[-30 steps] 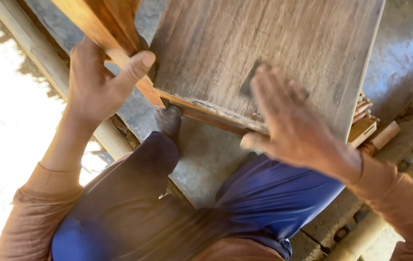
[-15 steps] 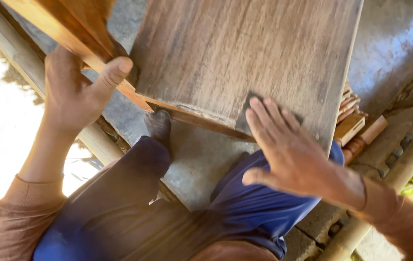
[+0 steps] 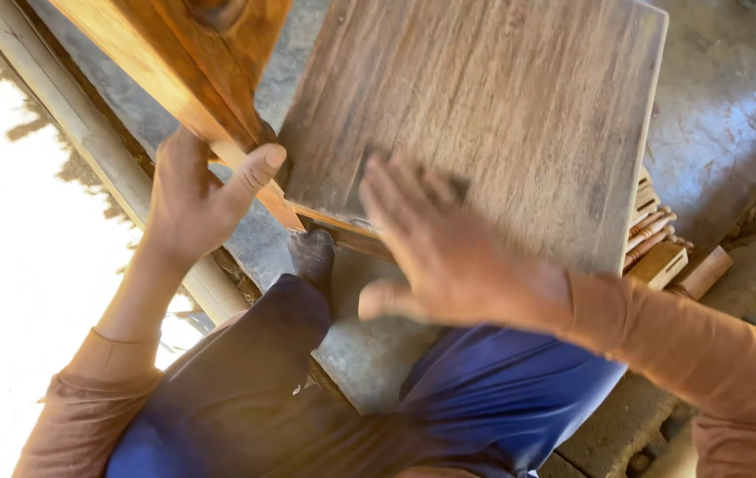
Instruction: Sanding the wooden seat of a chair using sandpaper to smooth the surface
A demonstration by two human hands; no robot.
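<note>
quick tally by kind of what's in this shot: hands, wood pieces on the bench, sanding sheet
hands: 2, left hand gripping the orange-brown wooden beam, right hand flat on the board
grey-brown wooden board: 1
orange-brown wooden beam: 1
dark sanding sheet under the right fingers, mostly hidden: 1
total: 5

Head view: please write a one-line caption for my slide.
Left hand grips an orange wooden frame; right hand presses flat on a grey-brown board.

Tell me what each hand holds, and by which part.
The left hand grips the orange-brown wooden frame piece near its lower end, thumb across it. The right hand presses a dark sanding sheet, mostly hidden, flat on the grey wooden panel.
</note>
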